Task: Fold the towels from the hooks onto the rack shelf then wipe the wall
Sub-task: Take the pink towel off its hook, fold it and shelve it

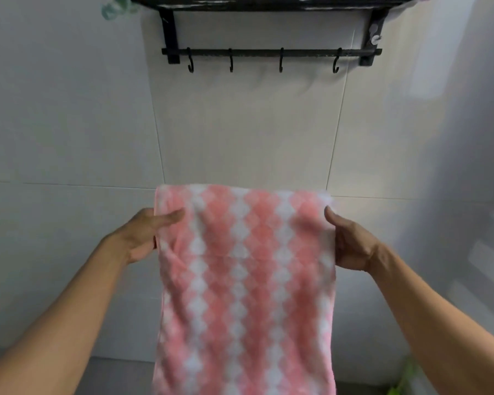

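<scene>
Pink towel (246, 280) hangs at 6 o'clock below rack (268, 52). Left hand (146, 235) and right hand (351, 240) pinch its side edges. Soft, light, floppy; probably best gripped at the corners to fold.

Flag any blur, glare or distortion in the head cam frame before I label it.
Head view: the pink-and-white towel is motion-blurred, worst toward its lower end; the black rack and its hooks stay fairly sharp; soft glare patches wash the tiled wall at right; wide-angle bowing bends the tile seams; the left hand and right hand are evenly lit, with no hard shadows.
</scene>
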A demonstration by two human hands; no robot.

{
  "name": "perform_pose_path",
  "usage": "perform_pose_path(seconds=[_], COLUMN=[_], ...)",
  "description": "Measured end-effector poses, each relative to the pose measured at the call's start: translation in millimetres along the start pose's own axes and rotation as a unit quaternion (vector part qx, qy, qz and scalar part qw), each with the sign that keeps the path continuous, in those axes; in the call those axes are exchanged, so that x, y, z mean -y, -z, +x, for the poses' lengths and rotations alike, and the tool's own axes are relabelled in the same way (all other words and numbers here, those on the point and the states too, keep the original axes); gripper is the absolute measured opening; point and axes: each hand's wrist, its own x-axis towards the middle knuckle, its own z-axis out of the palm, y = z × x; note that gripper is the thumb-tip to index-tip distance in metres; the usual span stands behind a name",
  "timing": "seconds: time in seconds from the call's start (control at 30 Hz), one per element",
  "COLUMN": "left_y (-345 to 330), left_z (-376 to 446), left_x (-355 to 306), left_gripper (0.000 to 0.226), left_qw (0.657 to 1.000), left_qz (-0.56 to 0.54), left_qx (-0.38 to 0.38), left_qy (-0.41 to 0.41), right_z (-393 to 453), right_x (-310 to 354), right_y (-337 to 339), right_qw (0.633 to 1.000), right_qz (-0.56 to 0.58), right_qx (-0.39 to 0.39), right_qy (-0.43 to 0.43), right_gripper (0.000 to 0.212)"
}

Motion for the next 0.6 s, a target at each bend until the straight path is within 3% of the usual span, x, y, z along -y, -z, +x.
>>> perform_pose_path(seconds=[0.1, 0.17, 0.23, 0.3, 0.37, 0.43, 0.5, 0.6], left_y=[-1.6, -0.3, 2.7, 4.5, 4.7, 7.0, 8.5, 1.3], left_z=[-7.9, -4.1, -3.4, -8.3, -10.0, -6.9, -3.5, -7.9], left_x=[25.7, 23.0, 8.6, 7.0, 13.1, 10.9, 1.1, 1.1], left_gripper=[0.067, 0.055, 0.050, 0.058, 0.048, 0.032, 0.036, 0.040], left_qw=[0.997, 0.994, 0.994, 0.999, 0.999, 0.995, 0.993, 0.999], left_qz=[0.028, -0.047, -0.082, -0.041, -0.018, -0.056, -0.094, 0.005], left_qx=[-0.061, -0.099, -0.066, -0.015, -0.039, -0.082, -0.066, -0.052], left_qy=[0.037, 0.031, 0.000, -0.006, 0.026, 0.024, -0.007, 0.015], right_z=[-3.6, 1.0, 1.9, 1.5, 4.9, 8.3, 9.6, 7.9], right_x=[-20.4, -21.0, -13.8, -11.4, -13.9, -9.9, -3.1, 6.3], right_y=[2.6, 4.2, 2.7, 0.7, 2.8, 2.3, 3.4, 5.1], right_qw=[0.997, 0.999, 1.000, 1.000, 1.000, 0.998, 0.997, 0.998], right_qz=[-0.068, -0.049, 0.007, 0.003, -0.021, -0.009, 0.006, -0.041], right_qx=[0.017, -0.012, -0.023, -0.007, -0.008, -0.043, -0.057, -0.037], right_qy=[-0.038, -0.011, 0.012, 0.009, 0.013, 0.042, 0.059, 0.041], right_gripper=[0.079, 0.068, 0.049, 0.039, 0.031, 0.035, 0.042, 0.041])
